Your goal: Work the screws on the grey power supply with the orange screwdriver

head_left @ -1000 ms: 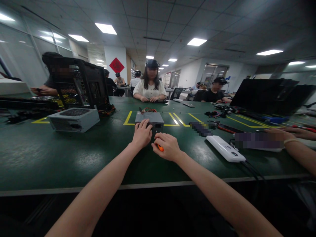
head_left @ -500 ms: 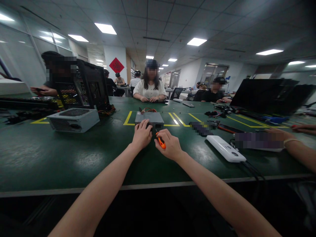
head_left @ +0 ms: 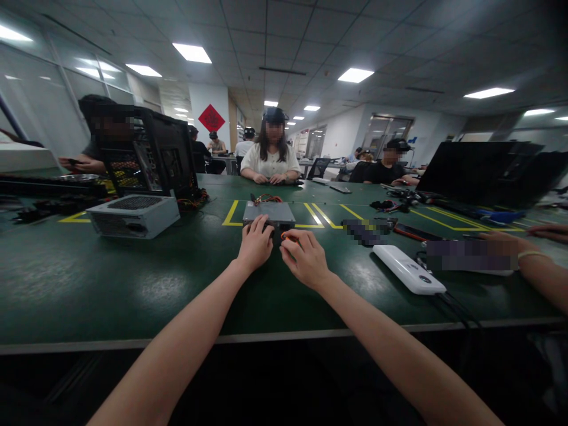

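Observation:
A flat grey power supply (head_left: 277,210) lies on the green table inside yellow tape lines, with coloured wires at its far side. My left hand (head_left: 256,244) grips its near left edge, fingers over the top and curled at the front. Something dark sits by those fingertips, too hidden to name. Just right of it, my right hand (head_left: 305,257) is closed around a screwdriver (head_left: 289,238) with an orange handle. Most of the handle is covered by the fingers, and the tip cannot be made out.
On the left stand a larger grey power supply (head_left: 134,215) and an open black computer case (head_left: 166,154). A white power bank-like device (head_left: 408,269) with cables lies at right. A co-worker's arm (head_left: 539,266) reaches in from the right. Another person (head_left: 270,157) sits opposite.
The orange screwdriver has turned in my right hand, so less of its handle shows, and the fingers have shifted around it. My left hand and the power supply have stayed put.

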`<state>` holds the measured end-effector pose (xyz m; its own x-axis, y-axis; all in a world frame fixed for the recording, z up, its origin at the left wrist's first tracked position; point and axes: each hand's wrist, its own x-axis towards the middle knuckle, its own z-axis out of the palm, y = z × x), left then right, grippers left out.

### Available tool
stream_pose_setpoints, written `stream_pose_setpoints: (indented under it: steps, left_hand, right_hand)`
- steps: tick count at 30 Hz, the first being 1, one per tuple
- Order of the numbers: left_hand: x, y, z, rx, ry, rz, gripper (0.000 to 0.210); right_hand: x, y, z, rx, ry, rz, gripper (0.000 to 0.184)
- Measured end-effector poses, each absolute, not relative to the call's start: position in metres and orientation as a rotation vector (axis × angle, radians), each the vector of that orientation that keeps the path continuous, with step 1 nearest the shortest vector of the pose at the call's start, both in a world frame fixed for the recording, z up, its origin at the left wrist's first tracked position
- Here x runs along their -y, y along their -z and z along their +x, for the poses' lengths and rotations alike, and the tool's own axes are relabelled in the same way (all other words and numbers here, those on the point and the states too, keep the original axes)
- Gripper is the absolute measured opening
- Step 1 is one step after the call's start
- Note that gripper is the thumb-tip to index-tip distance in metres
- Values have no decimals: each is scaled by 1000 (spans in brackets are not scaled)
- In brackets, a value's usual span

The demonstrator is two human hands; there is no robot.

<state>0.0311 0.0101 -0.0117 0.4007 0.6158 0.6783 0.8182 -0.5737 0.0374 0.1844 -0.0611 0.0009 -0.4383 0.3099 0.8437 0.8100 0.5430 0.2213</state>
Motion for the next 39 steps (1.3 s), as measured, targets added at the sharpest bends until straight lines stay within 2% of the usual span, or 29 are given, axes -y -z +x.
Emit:
stream_pose_setpoints:
  steps: [7,11,13,21,27,32,37,39]
  left_hand:
    - [-10,12,30,1254,940,-2375,28]
    - [-11,12,30,1258,929,-2392,28]
    - [-11,12,30,1263,929,-2405,28]
    - [-11,12,31,1266,968,-2431,28]
    - [-11,11,31,1275,938,-2429,29]
    - [-12,12,30,1280,934,-2442,29]
    - [-12,12,31,1300,948,-2446,29]
    - [-12,12,31,1305,938,-2450,30]
  right_hand:
    - [62,1,179,2048,816,-838,22]
    - [63,-1,179,2019,852,-879,6]
    - [62,-1,180,1996,859,-900,6]
    - [60,3,183,1941,771,-848,27]
    - [64,0,183,2025,733,-935,13]
    - [64,2,182,2023,551,-1007,11]
    - [66,1,181,2118,620,-992,7]
    - [67,0,181,2143,645,-979,11]
